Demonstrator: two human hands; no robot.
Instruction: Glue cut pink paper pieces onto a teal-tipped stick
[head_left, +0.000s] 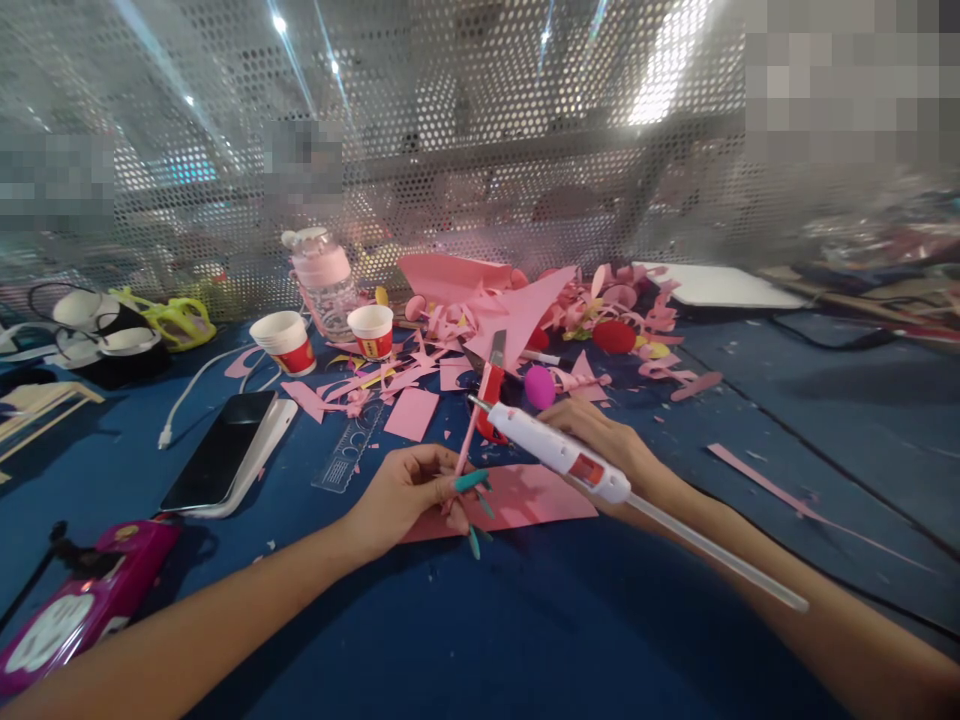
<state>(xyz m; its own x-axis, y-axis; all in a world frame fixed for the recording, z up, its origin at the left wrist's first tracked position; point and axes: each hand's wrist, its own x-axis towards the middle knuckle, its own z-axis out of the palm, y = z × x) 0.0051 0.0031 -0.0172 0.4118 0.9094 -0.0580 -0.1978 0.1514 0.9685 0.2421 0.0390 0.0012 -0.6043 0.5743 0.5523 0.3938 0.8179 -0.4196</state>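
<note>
The right hand (600,440) holds a white glue gun (559,452) with a long clear glue stick (712,550) poking out the back. Its tip points at a thin pink paper strip (466,445), which the left hand (409,495) pinches between its fingers. Both hands are over a pink paper sheet (525,498) lying on the blue worktop (525,620). Red scissors (491,385) lie just behind, and a phone (221,450) lies well to the left.

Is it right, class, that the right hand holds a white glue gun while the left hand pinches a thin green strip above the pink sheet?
Not quite: the strip is pink, not green. The head view shows the left hand pinching it above the pink sheet, while the right hand holds the white glue gun.
</note>
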